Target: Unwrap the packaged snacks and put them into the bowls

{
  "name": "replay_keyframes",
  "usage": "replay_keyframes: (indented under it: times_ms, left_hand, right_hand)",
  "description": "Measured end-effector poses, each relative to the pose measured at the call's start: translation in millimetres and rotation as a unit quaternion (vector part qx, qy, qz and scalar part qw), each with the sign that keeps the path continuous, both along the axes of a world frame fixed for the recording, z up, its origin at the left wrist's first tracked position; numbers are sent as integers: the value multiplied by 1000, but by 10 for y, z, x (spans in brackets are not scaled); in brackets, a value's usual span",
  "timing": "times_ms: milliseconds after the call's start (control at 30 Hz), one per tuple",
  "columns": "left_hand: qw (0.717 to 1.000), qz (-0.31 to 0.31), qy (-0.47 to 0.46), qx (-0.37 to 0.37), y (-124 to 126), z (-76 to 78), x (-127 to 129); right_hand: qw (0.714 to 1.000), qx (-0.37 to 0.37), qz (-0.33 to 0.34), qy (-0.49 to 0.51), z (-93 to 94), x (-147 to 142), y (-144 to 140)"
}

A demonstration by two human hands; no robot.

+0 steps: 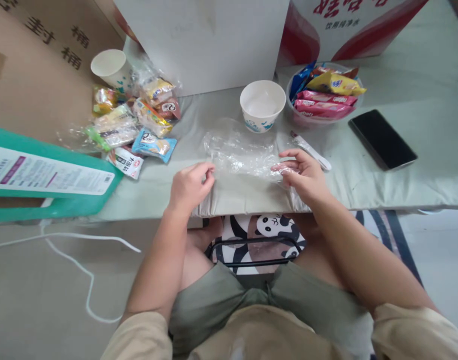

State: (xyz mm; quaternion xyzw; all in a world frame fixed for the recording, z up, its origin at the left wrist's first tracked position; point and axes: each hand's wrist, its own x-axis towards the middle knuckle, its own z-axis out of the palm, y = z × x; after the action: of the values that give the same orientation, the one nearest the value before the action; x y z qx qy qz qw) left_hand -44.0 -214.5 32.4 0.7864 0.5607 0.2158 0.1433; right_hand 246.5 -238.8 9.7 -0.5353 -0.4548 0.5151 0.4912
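Observation:
A crinkled clear plastic bag (244, 159) lies between my hands near the front edge of the cloth-covered table. My left hand (191, 186) is closed in a pinch at the bag's left edge. At its right end, my right hand (304, 176) has the plastic between thumb and fingers, the index finger held somewhat apart. Just behind the bag stands a white paper cup (262, 107) with a blue-green print. A slim white stick-like item (312, 151) with a dark end rests beside my right hand; its kind is unclear.
Wrapped snacks (149, 117) are heaped at left beside another paper cup (110, 67). A clear bowl (319, 119) holds snack packets at right, near a black phone (382, 139). Cartons (209, 45) line the back. A green-and-white box (63, 175) and white cable (89, 280) are left.

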Motion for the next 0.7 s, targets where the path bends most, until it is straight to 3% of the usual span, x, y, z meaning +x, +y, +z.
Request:
replay_keyframes:
  times_ms: [100, 200, 300, 367, 433, 467, 567, 700]
  left_hand:
    - [981, 77, -177, -24, 106, -8, -72]
    - [930, 121, -342, -54, 192, -26, -128]
    - [900, 54, -432, -33, 277, -84, -249]
    - [908, -46, -415, -25, 323, -132, -333]
    - [939, -121, -315, -60, 352, -175, -364]
    - [955, -129, -255, -83, 362, -191, -351]
    - [971, -86, -199, -98, 378, -200, -225]
    - [935, -31, -336, -107, 370, -123, -52]
  right_hand:
    - [999, 26, -17, -23, -30, 97, -18]
    - [995, 58, -1, -79, -59, 159, -72]
    - [994, 86, 4, -70, -82, 158, -104]
    - [995, 98, -25, 1, -97, 133, -92]
    - [993, 87, -41, 68, -113, 107, -59]
    - [992, 76, -43, 88, -122, 96, -41]
    - [995, 40, -54, 77, -150, 76, -1]
    - [995, 8, -99, -20, -168, 84, 1]
